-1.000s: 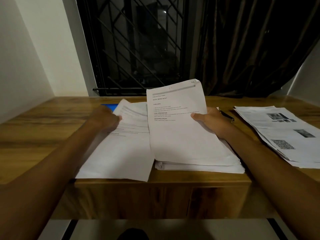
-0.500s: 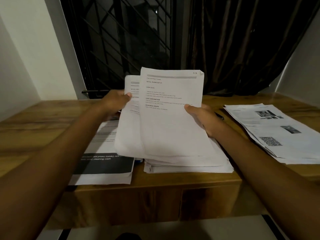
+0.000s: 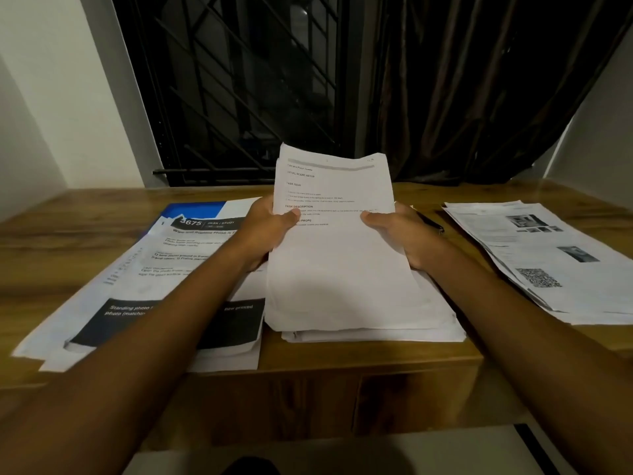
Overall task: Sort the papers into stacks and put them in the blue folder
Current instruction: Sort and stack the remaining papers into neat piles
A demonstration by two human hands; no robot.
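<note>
- One sheaf (image 3: 335, 255) of white sheets is up between the person's hands. Its near edge is low over the middle stack (image 3: 376, 332) and its far edge tilts upward. I cannot tell whether the near edge touches the stack.
- Two hands grip it. The left hand (image 3: 270, 228) pinches the left long edge with the thumb on the printed face. The right hand (image 3: 394, 231) pinches the right long edge the same way.
- The sheaf's long axis runs away from the person, so both hands hold its long sides.
- One folder (image 3: 195, 210), blue, lies flat on the desk (image 3: 342, 358), to the left of the grip and farther back. Only a far corner of it shows, because the left pile (image 3: 164, 303) lies over the rest.
- The left hand is the nearer one to the folder. To my eye, that pile has to come off it before any paper can go in.
- Three lots of paper lie on the desk: the left pile with its dark banner, the middle stack, and the right pile (image 3: 548, 262) with photos, well apart from the grip.
- One pen (image 3: 430, 222) lies just beyond the right hand.
</note>
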